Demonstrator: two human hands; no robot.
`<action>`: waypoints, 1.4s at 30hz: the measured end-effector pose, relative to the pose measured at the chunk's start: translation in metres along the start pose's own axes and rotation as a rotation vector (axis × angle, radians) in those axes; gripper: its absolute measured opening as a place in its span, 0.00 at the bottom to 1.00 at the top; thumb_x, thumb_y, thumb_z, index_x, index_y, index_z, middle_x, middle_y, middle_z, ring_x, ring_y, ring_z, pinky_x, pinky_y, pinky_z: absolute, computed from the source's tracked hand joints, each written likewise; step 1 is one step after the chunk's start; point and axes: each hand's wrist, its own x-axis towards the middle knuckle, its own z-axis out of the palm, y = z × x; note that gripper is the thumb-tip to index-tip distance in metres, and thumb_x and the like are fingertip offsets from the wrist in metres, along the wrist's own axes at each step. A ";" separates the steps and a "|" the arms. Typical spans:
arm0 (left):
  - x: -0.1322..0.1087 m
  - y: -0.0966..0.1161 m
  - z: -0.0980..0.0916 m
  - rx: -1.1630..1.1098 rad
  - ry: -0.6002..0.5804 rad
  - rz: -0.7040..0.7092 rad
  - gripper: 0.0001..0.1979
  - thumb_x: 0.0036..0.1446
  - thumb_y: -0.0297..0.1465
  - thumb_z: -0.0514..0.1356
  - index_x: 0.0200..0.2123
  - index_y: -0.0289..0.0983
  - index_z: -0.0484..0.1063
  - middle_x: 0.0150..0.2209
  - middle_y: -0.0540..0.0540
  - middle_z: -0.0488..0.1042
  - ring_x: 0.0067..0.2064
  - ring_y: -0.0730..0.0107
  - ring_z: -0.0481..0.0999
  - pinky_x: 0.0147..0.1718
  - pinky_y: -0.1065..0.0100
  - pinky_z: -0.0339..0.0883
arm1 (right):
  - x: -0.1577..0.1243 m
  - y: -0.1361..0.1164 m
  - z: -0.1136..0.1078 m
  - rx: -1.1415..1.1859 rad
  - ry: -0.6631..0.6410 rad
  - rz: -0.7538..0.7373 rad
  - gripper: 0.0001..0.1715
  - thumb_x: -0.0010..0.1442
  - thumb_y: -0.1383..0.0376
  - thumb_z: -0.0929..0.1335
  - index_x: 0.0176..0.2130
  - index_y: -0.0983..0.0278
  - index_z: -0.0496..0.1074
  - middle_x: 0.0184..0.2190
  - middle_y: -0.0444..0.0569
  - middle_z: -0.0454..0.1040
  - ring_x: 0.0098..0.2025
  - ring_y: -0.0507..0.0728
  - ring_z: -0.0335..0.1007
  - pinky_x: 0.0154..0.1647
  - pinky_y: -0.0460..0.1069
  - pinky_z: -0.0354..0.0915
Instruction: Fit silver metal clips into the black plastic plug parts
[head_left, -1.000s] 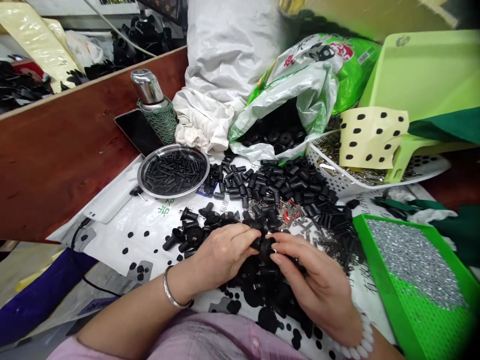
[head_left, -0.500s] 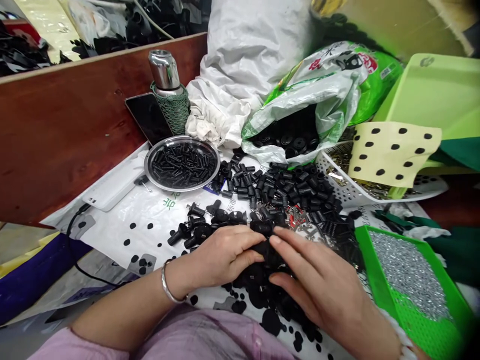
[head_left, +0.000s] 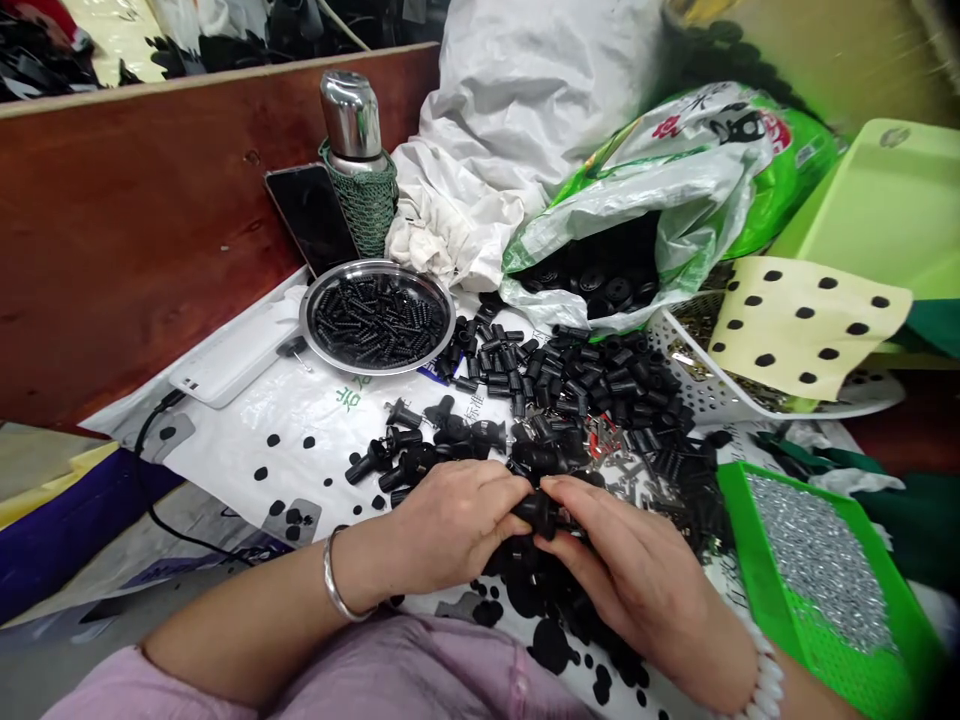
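The left hand (head_left: pixel 448 522) and right hand (head_left: pixel 637 585) are both pinching one black plastic fitting (head_left: pixel 535 513) between their fingertips; neither is holding anything else.

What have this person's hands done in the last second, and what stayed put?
The left hand and right hand, spread over the black plastic parts a moment ago, have closed together; their fingers now pinch one black part above the pile. The view drifted slightly. The steel dish of ribbed pieces and green tray of silver bits stayed put.
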 end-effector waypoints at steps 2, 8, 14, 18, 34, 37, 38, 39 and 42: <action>-0.002 0.000 0.004 0.121 0.055 0.017 0.12 0.63 0.30 0.46 0.41 0.32 0.67 0.33 0.43 0.71 0.35 0.67 0.72 0.34 0.66 0.69 | -0.003 -0.001 0.004 0.031 -0.014 0.071 0.16 0.63 0.67 0.61 0.50 0.67 0.64 0.40 0.54 0.76 0.38 0.57 0.75 0.36 0.49 0.74; -0.001 0.002 0.009 0.301 0.108 0.097 0.12 0.62 0.25 0.45 0.41 0.31 0.67 0.33 0.42 0.71 0.34 0.66 0.72 0.31 0.66 0.70 | -0.005 -0.004 0.009 0.273 -0.053 0.290 0.13 0.63 0.63 0.63 0.47 0.64 0.63 0.29 0.47 0.75 0.25 0.52 0.73 0.24 0.45 0.71; 0.007 0.003 0.006 0.118 0.121 0.094 0.11 0.63 0.29 0.48 0.41 0.32 0.68 0.34 0.42 0.73 0.35 0.68 0.73 0.34 0.67 0.70 | 0.005 -0.002 -0.010 0.321 -0.186 0.429 0.18 0.66 0.57 0.58 0.28 0.62 0.66 0.14 0.39 0.64 0.14 0.49 0.61 0.13 0.43 0.60; 0.011 0.002 -0.001 -0.131 0.054 0.041 0.13 0.62 0.32 0.50 0.43 0.30 0.68 0.32 0.43 0.72 0.33 0.70 0.71 0.34 0.69 0.68 | 0.005 0.004 -0.022 -0.006 -0.111 0.163 0.24 0.64 0.53 0.59 0.49 0.69 0.64 0.35 0.55 0.75 0.32 0.57 0.74 0.26 0.48 0.69; 0.007 0.004 -0.004 -0.064 -0.005 0.032 0.11 0.62 0.30 0.50 0.39 0.30 0.70 0.30 0.45 0.72 0.32 0.70 0.70 0.33 0.70 0.67 | 0.003 0.000 -0.012 0.197 -0.195 0.196 0.19 0.67 0.57 0.56 0.45 0.68 0.65 0.31 0.51 0.76 0.30 0.54 0.73 0.29 0.46 0.69; 0.005 0.006 0.007 0.139 0.149 0.079 0.12 0.62 0.29 0.50 0.43 0.29 0.68 0.34 0.41 0.73 0.35 0.66 0.72 0.34 0.67 0.69 | 0.008 -0.004 -0.008 0.458 -0.345 0.541 0.25 0.67 0.55 0.54 0.26 0.63 0.65 0.15 0.42 0.68 0.16 0.50 0.65 0.16 0.43 0.62; 0.005 0.005 0.009 0.156 0.183 0.086 0.12 0.62 0.29 0.50 0.43 0.29 0.68 0.35 0.41 0.73 0.36 0.66 0.73 0.34 0.66 0.70 | 0.010 -0.004 -0.009 0.511 -0.402 0.613 0.28 0.67 0.55 0.53 0.22 0.63 0.63 0.13 0.41 0.66 0.14 0.49 0.63 0.14 0.42 0.60; 0.005 0.005 0.009 0.137 0.199 0.084 0.12 0.61 0.30 0.51 0.43 0.29 0.68 0.35 0.41 0.74 0.36 0.66 0.73 0.35 0.66 0.70 | 0.011 -0.004 -0.010 0.528 -0.437 0.639 0.30 0.68 0.54 0.52 0.20 0.62 0.62 0.12 0.41 0.65 0.14 0.49 0.63 0.13 0.42 0.60; 0.007 0.005 0.002 -0.060 0.115 0.014 0.11 0.61 0.32 0.52 0.41 0.31 0.69 0.32 0.44 0.73 0.33 0.70 0.72 0.33 0.70 0.69 | 0.010 0.000 -0.017 0.365 -0.352 0.497 0.25 0.66 0.52 0.55 0.31 0.64 0.69 0.18 0.44 0.71 0.18 0.52 0.68 0.16 0.44 0.63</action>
